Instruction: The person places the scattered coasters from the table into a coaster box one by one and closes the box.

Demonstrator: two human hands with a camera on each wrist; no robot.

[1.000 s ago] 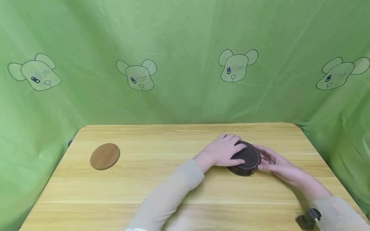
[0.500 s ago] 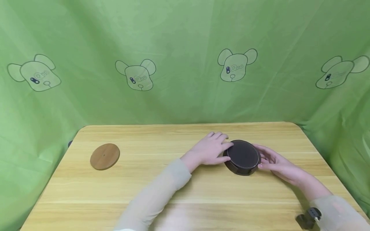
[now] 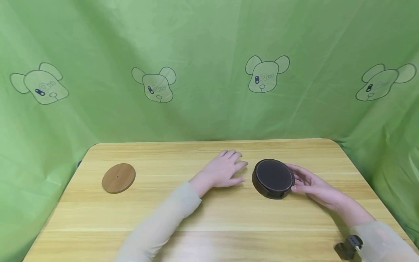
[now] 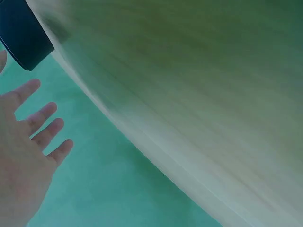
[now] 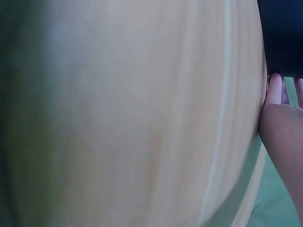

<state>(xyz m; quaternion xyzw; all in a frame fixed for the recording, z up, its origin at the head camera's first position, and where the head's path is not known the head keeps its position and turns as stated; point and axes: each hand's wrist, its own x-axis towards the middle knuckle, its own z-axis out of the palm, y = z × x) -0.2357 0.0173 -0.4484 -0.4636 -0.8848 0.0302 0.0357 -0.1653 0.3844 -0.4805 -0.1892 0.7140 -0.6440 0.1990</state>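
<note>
Our left hand (image 3: 224, 169) has just slid off the dark round case (image 3: 273, 178). A second ago it lay flat across the lid; half a second ago it was only at the left edge; now there is a clear gap of bare tabletop (image 3: 209, 214) between fingertips and case. That leaves the case's top fully uncovered, its pale stitched rim showing, with only one hand on it.

The left hand is spread and relaxed, fingers straight, palm down on the wood just left of centre frame, holding nothing; the left wrist view shows the same splayed fingers (image 4: 45, 116) with the case (image 4: 21, 33) in the upper left corner.

Our right hand (image 3: 309, 183) stays where it was, fingers lightly curved against the case's right side, steadying it. The case sits right of centre on the tabletop. Far off at the left lies a wooden disc (image 3: 118, 177), untouched.
</note>
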